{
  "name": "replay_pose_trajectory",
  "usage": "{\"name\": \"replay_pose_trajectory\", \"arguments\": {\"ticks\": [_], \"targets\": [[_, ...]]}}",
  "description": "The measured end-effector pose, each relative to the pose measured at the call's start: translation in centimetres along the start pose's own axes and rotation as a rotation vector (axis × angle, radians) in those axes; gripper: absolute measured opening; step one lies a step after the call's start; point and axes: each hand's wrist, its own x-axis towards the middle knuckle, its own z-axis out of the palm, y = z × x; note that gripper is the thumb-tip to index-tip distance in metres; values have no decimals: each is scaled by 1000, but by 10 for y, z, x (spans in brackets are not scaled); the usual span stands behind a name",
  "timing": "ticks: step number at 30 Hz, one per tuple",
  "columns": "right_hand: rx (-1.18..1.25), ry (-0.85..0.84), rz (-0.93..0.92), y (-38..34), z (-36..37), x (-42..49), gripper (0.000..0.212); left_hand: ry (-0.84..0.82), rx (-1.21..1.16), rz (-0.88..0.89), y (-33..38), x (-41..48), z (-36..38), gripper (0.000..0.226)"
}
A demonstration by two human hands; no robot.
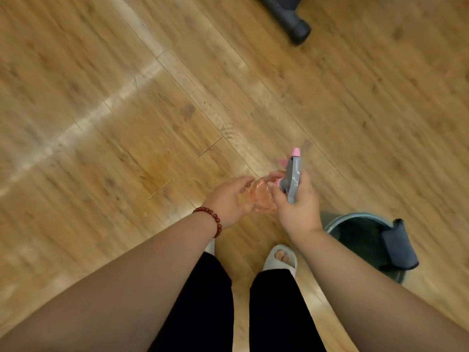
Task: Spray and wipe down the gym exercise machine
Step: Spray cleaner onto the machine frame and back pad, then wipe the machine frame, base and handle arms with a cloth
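You held the spray bottle (261, 200) low in front of you with both hands: your left hand (228, 199) curled round its clear pink body, and your right hand (298, 209) gripped the grey trigger head (293, 177). The machine showed only as a dark foot (291, 21), well apart; the cloth (399, 246) hung on the bucket (355, 215) rim. Any twist of that head risked a loosened cap and a spill on the wood floor (127, 110) — slippery in open sandals. A squeeze there would have wetted floor, not machine.
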Motion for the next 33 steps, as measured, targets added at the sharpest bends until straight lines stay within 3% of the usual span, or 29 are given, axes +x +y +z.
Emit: {"name": "replay_pose_trajectory", "arguments": {"ticks": [10, 15, 19, 23, 27, 30, 33], "targets": [[-56, 182, 108, 153, 70, 109, 53, 49, -23, -91, -133, 112, 60, 41], [-95, 195, 119, 189, 89, 129, 57, 83, 184, -57, -163, 121, 69, 41], [-130, 192, 88, 200, 96, 122, 51, 87, 408, 61, -166, 120, 71, 40], [-100, 198, 173, 201, 93, 106, 40, 83, 475, 97, -157, 114, 69, 39], [-142, 142, 223, 187, 87, 94, 57, 63, 551, 119, -137, 102, 59, 40], [-244, 151, 401, 170, 76, 82, 72, 8, 629, 125, -115, 86, 49, 42], [-382, 114, 469, 146, 56, 59, 65, -6, 674, 160, -88, 67, 39, 42]]}}
